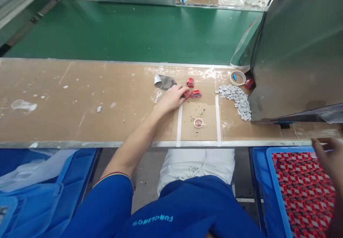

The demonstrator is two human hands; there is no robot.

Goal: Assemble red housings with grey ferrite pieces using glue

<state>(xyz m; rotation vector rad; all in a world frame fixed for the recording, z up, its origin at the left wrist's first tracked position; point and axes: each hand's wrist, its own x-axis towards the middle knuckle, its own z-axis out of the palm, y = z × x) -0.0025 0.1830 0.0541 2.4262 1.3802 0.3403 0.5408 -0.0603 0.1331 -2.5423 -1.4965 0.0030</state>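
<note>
Red plastic connector blocks (196,94) lie on the tan work bench (80,99); light, stiff, best taken by their sides; left hand (171,99) curled, fingertips (184,91) pinching one; hand at right edge (327,156) half-open, grip untold.

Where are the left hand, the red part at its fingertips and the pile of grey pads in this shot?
left hand (173,98): head view, back of the hand.
red part (186,95): head view, its uncovered end.
pile of grey pads (237,100): head view, middle of the heap.
</note>
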